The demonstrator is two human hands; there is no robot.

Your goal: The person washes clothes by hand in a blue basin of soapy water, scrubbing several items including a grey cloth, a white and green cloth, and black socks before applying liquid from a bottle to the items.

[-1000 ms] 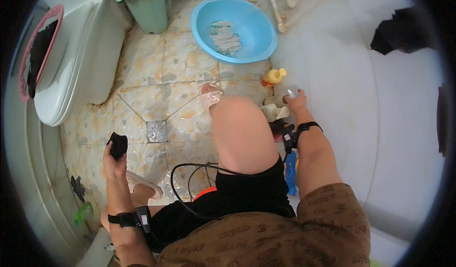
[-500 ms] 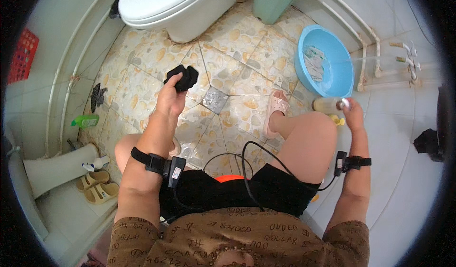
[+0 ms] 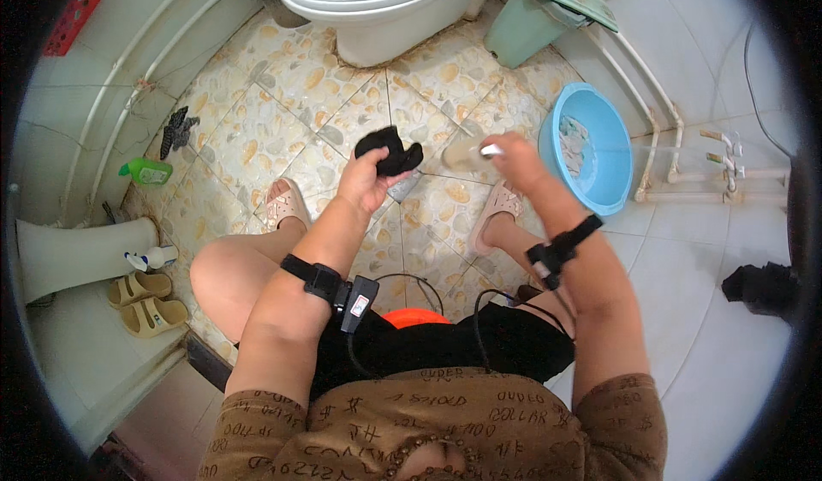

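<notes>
My left hand (image 3: 368,183) is closed round a bunched black cloth (image 3: 390,149), held out above the tiled floor. To its right, my right hand (image 3: 521,166) grips a pale, see-through bottle (image 3: 462,156) by its white top end. The bottle is tilted nearly flat, pointing toward the cloth, and it is smeared by motion. A gap separates the two. Black straps with small devices and cables sit on both forearms. Below the hands, a metal floor drain (image 3: 403,188) is partly covered.
A blue basin (image 3: 561,173) with wet cloth stands at the right, by wall taps (image 3: 723,160). Toilet (image 3: 377,18) and green bin (image 3: 527,27) are at the back. A green bottle (image 3: 150,172), beige slippers (image 3: 154,316) and a dark cloth (image 3: 175,130) lie left.
My right hand has brought the bottle from beside the basin leftward, close to the black cloth. My left hand still holds the cloth. The view has shifted.
</notes>
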